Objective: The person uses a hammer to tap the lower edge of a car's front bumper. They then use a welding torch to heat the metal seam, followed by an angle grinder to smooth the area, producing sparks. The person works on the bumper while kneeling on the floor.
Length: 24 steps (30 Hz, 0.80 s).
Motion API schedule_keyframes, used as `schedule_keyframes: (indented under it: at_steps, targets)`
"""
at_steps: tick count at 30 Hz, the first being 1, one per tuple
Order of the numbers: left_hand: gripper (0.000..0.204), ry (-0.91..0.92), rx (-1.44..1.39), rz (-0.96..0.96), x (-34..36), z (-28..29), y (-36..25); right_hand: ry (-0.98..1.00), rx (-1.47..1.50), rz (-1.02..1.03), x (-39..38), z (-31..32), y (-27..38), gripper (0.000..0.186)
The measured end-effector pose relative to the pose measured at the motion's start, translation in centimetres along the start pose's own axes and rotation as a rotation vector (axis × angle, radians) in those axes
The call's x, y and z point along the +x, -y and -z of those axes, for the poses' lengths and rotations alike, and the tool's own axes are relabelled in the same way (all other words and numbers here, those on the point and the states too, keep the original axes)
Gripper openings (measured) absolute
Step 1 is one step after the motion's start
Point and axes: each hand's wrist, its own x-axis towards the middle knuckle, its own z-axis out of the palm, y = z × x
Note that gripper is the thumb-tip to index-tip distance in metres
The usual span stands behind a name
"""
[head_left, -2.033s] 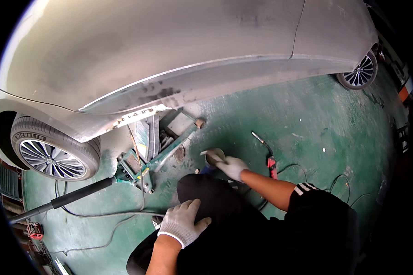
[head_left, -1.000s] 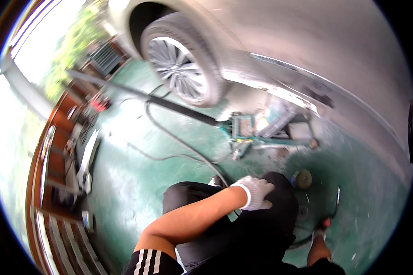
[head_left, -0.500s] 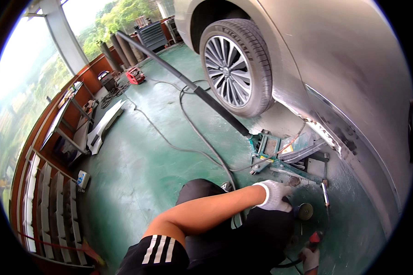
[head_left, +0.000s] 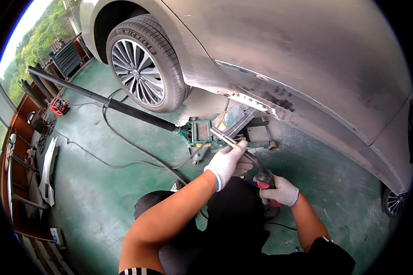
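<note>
Held in front of my knees is a welding torch with a silver nozzle (head_left: 224,137), a bent black neck (head_left: 257,163) and a red-and-black handle. My left hand (head_left: 226,164), in a white knit glove, is closed around the torch just behind the nozzle. Gripping the handle is my gloved right hand (head_left: 282,190), its fingers partly hidden. Beyond the nozzle, the car's lower sill has a torn, bare-metal edge (head_left: 250,101) with a row of dark spots.
A green floor jack (head_left: 201,133) stands under the sill, its long black handle (head_left: 124,107) slanting to the upper left. Cables (head_left: 137,143) lie across the floor. The car's wheel (head_left: 140,73) is behind the jack. A white panel (head_left: 47,174) lies at the left.
My left hand has come off my knee and taken hold of the torch's front end. The right hand has raised the torch from low at the right. My view has turned right.
</note>
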Motion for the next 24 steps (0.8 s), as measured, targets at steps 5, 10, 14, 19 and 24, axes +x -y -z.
schedule_keyframes:
  at_steps: [5, 10, 14, 19, 24]
  targets:
    - [0.057, 0.202, 0.302, 0.018, -1.1, -0.4, -0.9, -0.222, 0.044, -0.046, 1.2, 1.2, 2.8, 0.025]
    - [0.059, 0.123, 0.757, -0.168, -0.9, -0.3, 1.7, -0.373, -0.083, -0.037, 2.7, 3.2, 6.7, 0.018]
    - [0.057, 0.179, 0.932, -0.364, -1.9, 0.2, 2.0, -0.434, -0.128, -0.113, 4.1, 4.5, 9.0, 0.018]
    - [0.052, 0.292, 1.022, -0.443, -0.4, 0.6, -0.5, -0.526, -0.168, -0.267, 4.7, 4.1, 12.4, 0.019]
    - [0.056, 0.27, 0.811, -0.268, 1.7, 0.3, -1.1, -0.537, -0.304, -0.405, 4.9, 4.1, 16.7, 0.019]
